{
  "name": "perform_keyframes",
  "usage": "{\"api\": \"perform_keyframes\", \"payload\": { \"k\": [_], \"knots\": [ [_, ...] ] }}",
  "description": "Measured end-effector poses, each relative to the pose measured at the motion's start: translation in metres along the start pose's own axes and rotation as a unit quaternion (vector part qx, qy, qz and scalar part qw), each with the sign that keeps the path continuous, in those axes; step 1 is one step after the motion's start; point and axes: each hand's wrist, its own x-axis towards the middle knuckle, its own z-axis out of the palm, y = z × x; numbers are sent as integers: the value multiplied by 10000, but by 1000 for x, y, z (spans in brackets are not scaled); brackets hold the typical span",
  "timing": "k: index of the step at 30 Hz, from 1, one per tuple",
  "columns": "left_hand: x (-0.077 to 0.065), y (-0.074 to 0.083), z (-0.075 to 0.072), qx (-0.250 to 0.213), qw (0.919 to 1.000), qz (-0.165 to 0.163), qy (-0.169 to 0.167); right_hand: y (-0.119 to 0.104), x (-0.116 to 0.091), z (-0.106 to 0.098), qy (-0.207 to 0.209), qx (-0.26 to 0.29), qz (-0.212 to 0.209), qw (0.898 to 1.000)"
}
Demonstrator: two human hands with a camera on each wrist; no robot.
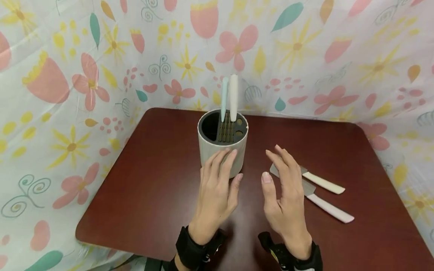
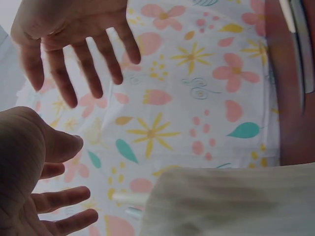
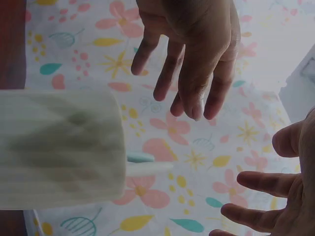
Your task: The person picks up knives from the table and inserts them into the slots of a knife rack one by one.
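My left hand point(image 1: 217, 188) is raised in front of a ribbed white knife holder point(image 1: 208, 146), overlapping its lower front in the head view. Its fingers are loosely extended and grip nothing. To the right, my right hand point(image 1: 286, 192) hovers with thumb and fingers spread, also holding nothing. A light blue handle point(image 1: 224, 98) and a white handle point(image 1: 233, 97) stand up from the holder's slotted black top. Two knives lie on the table beyond my right hand, one with a cream handle point(image 1: 324, 183), one with a white handle point(image 1: 333, 209); that hand partly hides their blades.
The dark red-brown table point(image 1: 152, 169) has rounded corners. A flower-printed curtain point(image 1: 135, 67) surrounds its back and sides. One side of the holder's top is a wide open compartment point(image 1: 209, 126); small round holes sit on the other. Each wrist wears a black strap point(image 1: 191, 246).
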Motion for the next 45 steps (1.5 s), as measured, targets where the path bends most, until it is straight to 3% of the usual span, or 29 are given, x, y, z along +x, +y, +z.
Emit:
{"api": "perform_keyframes", "payload": {
  "k": [10,15,20,28,37,45],
  "knots": [
    [-17,14,2,-168,9998,-36,-111,4,-14,-20,-172,-159,-75,9997],
    [-24,15,-1,-190,9993,-97,-302,8,-26,-34,74,-401,204,9990],
    [-43,21,-2,-178,9979,-165,-602,17,-44,-49,134,-681,622,9956],
    [-58,30,0,-316,9954,-75,-898,26,-50,-62,14,-982,768,9922],
    [-66,36,9,-398,9927,226,-1118,48,-48,-68,29,-1263,1065,9862],
    [-73,43,19,-493,9860,672,-1442,81,-50,-87,-254,-1786,1704,9687]
  ]
}}
